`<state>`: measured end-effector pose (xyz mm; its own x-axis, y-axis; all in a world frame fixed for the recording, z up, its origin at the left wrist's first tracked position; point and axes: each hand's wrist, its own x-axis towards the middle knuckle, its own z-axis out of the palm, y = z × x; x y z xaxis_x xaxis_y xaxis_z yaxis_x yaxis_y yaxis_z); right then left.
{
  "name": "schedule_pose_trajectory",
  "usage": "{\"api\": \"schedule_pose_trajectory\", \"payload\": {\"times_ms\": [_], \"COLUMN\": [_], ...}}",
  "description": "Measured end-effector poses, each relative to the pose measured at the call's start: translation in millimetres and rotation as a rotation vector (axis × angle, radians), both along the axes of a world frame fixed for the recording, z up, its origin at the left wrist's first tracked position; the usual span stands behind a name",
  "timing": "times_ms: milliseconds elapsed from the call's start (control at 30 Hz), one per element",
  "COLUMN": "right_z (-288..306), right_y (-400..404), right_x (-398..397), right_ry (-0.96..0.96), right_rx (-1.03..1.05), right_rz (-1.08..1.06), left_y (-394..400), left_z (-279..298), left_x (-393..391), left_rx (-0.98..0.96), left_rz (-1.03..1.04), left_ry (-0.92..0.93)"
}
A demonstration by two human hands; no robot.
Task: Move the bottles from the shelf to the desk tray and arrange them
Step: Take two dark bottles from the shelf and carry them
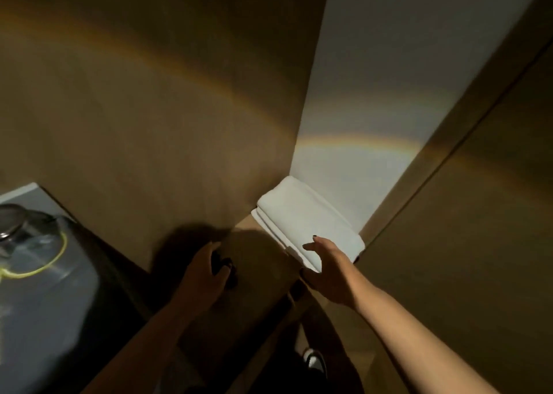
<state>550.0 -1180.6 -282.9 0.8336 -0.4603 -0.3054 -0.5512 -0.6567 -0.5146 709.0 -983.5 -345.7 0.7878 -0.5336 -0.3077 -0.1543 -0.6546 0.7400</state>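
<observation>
The scene is dim. My left hand (200,274) reaches onto a wooden shelf (263,262) and curls around small dark bottles (223,266) standing in shadow near the shelf's left wall. Their number and shape are hard to make out. My right hand (327,269) hovers over the shelf's front edge, fingers spread, holding nothing, just in front of a stack of folded white towels (302,223). No tray shows in this view.
A wooden wall panel (149,109) bounds the shelf on the left and a wooden panel (478,214) stands on the right. A glass vessel with a metal lid (27,238) sits on a counter at lower left. A shoe (314,360) shows on the floor below.
</observation>
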Motion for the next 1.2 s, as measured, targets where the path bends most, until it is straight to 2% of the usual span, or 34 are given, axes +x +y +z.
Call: {"api": "schedule_pose_trajectory", "payload": {"times_ms": [133,267,367,467,567,700,767,1067,1200], "right_z": [-32.0,-66.5,-98.8,-129.3,-170.3,-217.6,-242.6,-359.2,-392.6], "right_y": [-42.4,-94.3,-125.2,-138.3,-141.6,-128.7,-122.8,-74.1,-64.7], "right_x": [51.5,94.9,122.9,139.7,151.9,175.1,183.3,178.8,176.6], "right_ry": [0.038,0.165,0.181,0.189,0.064,0.241,0.265,0.114,0.041], "right_rx": [0.108,0.238,0.309,0.282,0.165,0.433,0.513,0.549,0.572], "right_rz": [0.106,0.238,0.328,0.445,0.547,0.538,0.507,0.442,0.384], "left_y": [-23.9,-53.7,-73.1,-91.3,-102.8,-102.4,-103.2,-100.6,-94.4], "left_z": [-18.9,-34.8,-51.4,-76.8,-105.3,-154.0,-180.0,-287.9,-319.9], "left_x": [16.8,20.5,13.7,5.9,-0.1,1.5,7.7,43.0,48.5], "left_rx": [0.010,-0.023,0.007,0.025,0.029,0.068,0.067,0.108,0.037], "left_rz": [0.190,0.446,0.521,0.641,0.747,0.887,0.956,1.042,1.061], "left_ry": [0.028,0.064,0.147,0.216,0.223,0.197,0.176,-0.027,-0.097]}}
